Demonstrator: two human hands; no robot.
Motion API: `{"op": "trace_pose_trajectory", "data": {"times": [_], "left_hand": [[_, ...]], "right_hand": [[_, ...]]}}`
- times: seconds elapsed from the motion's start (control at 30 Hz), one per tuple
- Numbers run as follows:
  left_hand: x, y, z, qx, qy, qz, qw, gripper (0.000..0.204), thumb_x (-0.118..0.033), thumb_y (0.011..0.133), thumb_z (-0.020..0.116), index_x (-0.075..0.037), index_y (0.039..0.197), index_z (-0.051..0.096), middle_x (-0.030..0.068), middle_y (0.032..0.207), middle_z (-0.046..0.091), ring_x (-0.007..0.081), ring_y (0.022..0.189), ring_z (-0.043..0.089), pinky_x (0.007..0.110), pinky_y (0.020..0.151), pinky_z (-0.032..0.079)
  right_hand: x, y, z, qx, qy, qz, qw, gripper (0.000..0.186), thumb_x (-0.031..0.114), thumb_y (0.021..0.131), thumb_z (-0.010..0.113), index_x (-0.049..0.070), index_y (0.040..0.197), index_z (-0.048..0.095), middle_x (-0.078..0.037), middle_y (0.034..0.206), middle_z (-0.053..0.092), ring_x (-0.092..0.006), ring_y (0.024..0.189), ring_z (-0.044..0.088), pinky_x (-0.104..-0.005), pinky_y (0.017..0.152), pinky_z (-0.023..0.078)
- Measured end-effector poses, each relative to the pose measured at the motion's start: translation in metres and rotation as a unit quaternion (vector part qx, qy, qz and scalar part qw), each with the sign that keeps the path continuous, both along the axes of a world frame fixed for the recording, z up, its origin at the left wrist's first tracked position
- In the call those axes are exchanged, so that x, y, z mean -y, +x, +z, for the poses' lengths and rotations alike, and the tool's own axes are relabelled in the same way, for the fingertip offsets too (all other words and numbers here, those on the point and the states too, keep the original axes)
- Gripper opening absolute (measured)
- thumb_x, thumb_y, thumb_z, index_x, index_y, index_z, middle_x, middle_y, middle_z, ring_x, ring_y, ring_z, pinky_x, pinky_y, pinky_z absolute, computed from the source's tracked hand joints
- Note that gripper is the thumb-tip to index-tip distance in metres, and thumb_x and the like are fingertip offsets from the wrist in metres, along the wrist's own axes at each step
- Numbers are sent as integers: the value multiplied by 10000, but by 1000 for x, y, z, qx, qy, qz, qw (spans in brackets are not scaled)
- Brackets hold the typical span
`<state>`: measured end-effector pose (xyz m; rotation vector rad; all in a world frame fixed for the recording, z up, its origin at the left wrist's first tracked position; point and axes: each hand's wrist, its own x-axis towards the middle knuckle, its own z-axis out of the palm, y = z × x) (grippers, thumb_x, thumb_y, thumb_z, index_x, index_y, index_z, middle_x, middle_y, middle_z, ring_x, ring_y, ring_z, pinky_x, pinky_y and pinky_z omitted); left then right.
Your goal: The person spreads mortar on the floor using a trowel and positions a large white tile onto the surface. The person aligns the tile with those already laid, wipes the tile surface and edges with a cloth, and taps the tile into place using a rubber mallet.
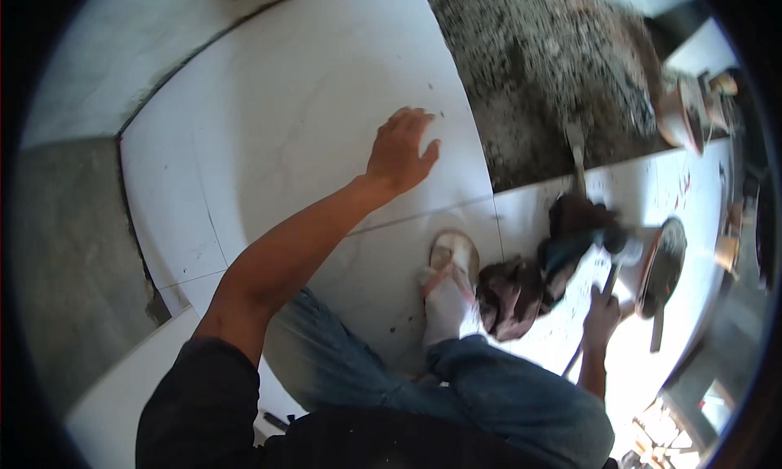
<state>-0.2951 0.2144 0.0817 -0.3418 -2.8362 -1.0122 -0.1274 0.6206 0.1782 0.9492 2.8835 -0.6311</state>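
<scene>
My left hand point(401, 149) is stretched over a large white floor tile point(309, 94), fingers spread and holding nothing. Whether the palm touches the tile I cannot tell. On the right, my right hand point(601, 314) is wrapped round the handle of a mallet point(624, 249) with a dark and pale head, slightly blurred. Beside the mallet is a bucket point(664, 265) with grey material at its mouth. A crumpled brown cloth point(513, 298) lies between my sandalled foot point(448, 286) and the mallet. Farther up, a trowel point(577, 147) reaches from the tile edge onto grey mortar point(538, 78).
The mortar bed borders the tile at the far right, with another bucket point(680, 117) at its edge. A wall point(106, 61) rises at the far left, above bare grey floor point(73, 249). Dark cloth point(578, 216) lies near the trowel's handle.
</scene>
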Motion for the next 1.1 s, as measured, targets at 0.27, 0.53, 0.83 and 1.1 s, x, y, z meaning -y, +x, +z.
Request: {"op": "trace_pose_trajectory", "data": {"times": [0.27,0.53,0.83,1.1], "left_hand": [[-180,156,2,177,114,-220,953,713,-323,787,688,-55,1383,404,173,1457,352,355,1280,423,481,1000,381],[-213,228,-54,564,180,-592,547,508,-248,832,622,-10,1271,527,212,1221,580,332,1085,596,385,930,450],[-93,184,1,311,214,-213,901,262,-100,922,522,-17,1158,602,156,1073,659,248,945,658,357,879,503],[63,171,20,289,285,321,856,221,-108,943,503,6,1099,611,83,963,673,148,841,635,287,764,510]], "right_hand": [[7,63,-29,157,38,-74,984,409,406,943,550,-1,898,536,-264,854,622,-460,834,596,-509,723,445],[-1,47,-81,-42,70,-35,996,489,270,881,534,-48,1247,468,-233,1035,554,-371,986,543,-469,843,417],[-6,-230,-138,112,134,189,966,479,358,874,579,59,1238,486,-272,1161,547,-422,1111,538,-505,936,441],[55,-207,-54,-73,-22,500,863,386,76,884,512,51,1269,513,-199,1118,590,-382,1019,576,-462,899,461]]}}
